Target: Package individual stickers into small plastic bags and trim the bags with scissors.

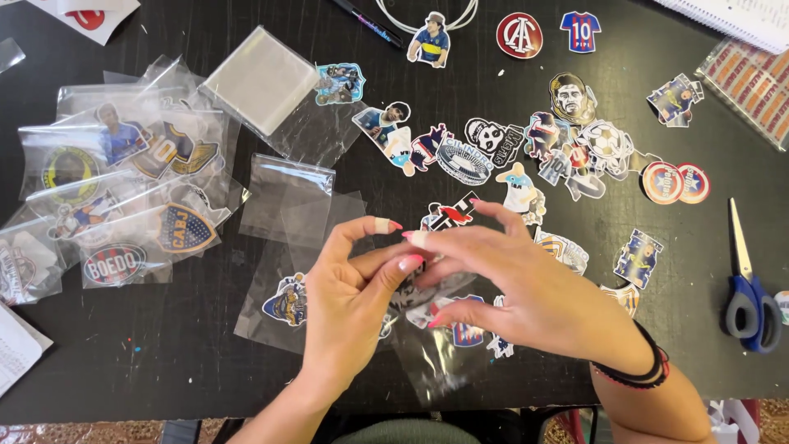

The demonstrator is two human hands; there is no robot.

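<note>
Over the black tabletop (205, 362), left hand (349, 300) and right hand (526, 288) meet fingertip to fingertip, pinching a clear plastic sleeve (427, 353) above loose stickers (526, 156). Blue scissors (749, 288) lie at three o'clock, bagged stickers (123, 197) at nine.

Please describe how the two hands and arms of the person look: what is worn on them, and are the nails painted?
Both forearms are bare, with no sleeves. The left hand has pink painted nails and a pale bandage strip around one fingertip. The right hand also has pink nails. On the right wrist sit dark bracelets, thin black bands with a reddish one among them. No rings or watch are visible.
</note>
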